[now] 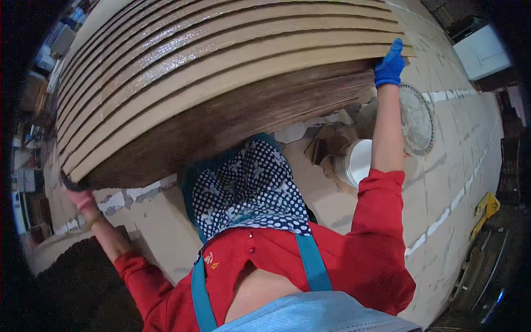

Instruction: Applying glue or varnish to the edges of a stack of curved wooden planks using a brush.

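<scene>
Left hand [80, 198] and right hand [390, 67] are closed on the two near corners of a broad slatted panel [243, 72], which fills the upper part of the view in front of the person's body. The left wears a pink glove, dark around the fingers; the right wears a blue one, its thumb laid along the panel's right end, its other fingers mostly out of sight. Long, pale tan strips run side by side across the panel's upper face, parted by narrow dark lines and bowed by the lens. Whitish, glossy glare lies over the left and middle of them, as on something shiny. The side facing the person is deep brown, streaked lengthwise and rough-looking, and darkest toward the left. Whether anything supports the panel from beneath cannot be told. Below its right end, a white bucket [360, 160] stands on the worn, beige floor [453, 138], and a round, rimmed, translucent object [419, 119] lies just beside the right forearm.
</scene>
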A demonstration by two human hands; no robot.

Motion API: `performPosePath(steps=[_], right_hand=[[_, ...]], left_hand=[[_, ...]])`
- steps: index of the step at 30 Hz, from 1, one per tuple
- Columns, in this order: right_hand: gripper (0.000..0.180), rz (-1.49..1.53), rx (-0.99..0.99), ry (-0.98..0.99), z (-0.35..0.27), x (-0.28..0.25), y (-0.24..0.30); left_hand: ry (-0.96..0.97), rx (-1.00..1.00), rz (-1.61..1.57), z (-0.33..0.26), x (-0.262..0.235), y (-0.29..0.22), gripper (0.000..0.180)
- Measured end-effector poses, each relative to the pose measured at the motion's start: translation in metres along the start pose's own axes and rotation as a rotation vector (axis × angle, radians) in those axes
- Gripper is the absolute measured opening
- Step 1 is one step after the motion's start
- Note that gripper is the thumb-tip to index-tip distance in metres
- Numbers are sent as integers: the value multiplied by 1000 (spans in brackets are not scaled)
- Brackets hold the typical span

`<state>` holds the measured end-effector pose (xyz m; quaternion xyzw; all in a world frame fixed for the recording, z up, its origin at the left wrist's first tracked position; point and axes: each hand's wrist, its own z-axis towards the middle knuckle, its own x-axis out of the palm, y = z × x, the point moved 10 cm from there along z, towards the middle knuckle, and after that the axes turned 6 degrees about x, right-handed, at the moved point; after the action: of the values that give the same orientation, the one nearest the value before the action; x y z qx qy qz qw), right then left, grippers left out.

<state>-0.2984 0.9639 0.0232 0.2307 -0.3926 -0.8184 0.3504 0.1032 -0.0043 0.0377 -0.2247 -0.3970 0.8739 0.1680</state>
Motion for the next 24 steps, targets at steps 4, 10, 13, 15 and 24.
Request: performPosePath(steps=[4, 10, 13, 15, 24], right_hand=[[27, -534, -289, -121, 14, -3, -10], [26, -1011, -320, 110, 19, 31, 3], [27, -1072, -434, 104, -1, 46, 29], [28, -1112, -565, 136, -12, 59, 44], [46, -903, 149, 52, 24, 30, 13]], left_hand=[[116, 187, 368, -15, 23, -29, 47], [152, 131, 627, -10, 26, -29, 45], [-22, -455, -276, -5, 18, 40, 54], [-79, -554, -177, 9, 12, 62, 61], [-70, -289, 870, 30, -7, 42, 61]])
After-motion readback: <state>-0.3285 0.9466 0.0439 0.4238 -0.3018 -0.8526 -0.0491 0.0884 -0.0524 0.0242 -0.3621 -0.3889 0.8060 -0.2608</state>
